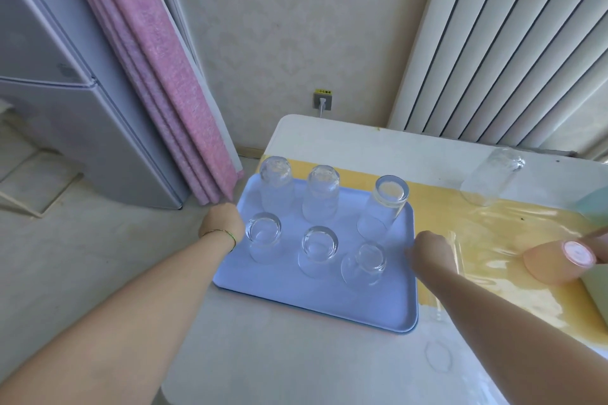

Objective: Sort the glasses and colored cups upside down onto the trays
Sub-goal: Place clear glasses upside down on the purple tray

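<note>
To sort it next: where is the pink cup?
The pink cup lies far right in the head view, on the yellow cloth, right of the blue tray.

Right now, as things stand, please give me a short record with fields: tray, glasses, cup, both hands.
tray: blue, on the table
glasses on tray: six, upside down, two rows of three
glass off tray: one, upside down, farther right on the table
pink cup: upside down, right of the tray
left hand: at the tray's left rim, fingers hidden
right hand: holds the tray's right rim, thumb on top
</note>
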